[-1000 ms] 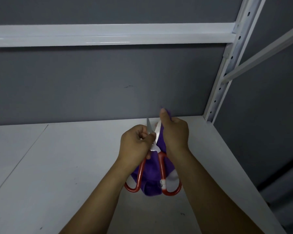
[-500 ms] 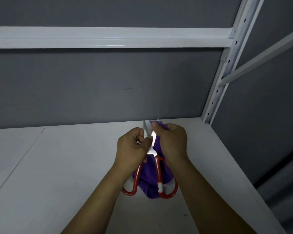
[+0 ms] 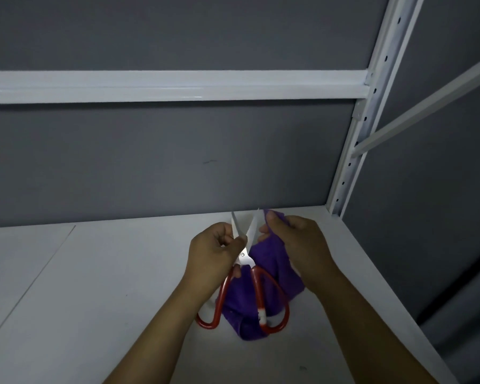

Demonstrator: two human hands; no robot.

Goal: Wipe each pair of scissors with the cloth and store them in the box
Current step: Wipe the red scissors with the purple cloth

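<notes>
Held above the shelf [image 3: 94, 300], the scissors [image 3: 244, 258] sit blades splayed in the left hand's [image 3: 214, 256] clamped grip, and the cloth [image 3: 266, 260] pinched in the right hand [image 3: 297, 245] may slip, so an edge could nick a fingertip.

**Red, purple and plenty of grey**

The scissors [image 3: 244, 259] have red loop handles, one with a small white band, and pale silvery blades. The cloth [image 3: 269, 267] is plain deep purple with no pattern. The shelf board [image 3: 94, 286] is flat white with a few dark specks. The wall [image 3: 150, 162] is uniform dark grey. The beam [image 3: 178, 85] and the upright [image 3: 385, 45] are white, and the upright has a row of dark holes.
</notes>
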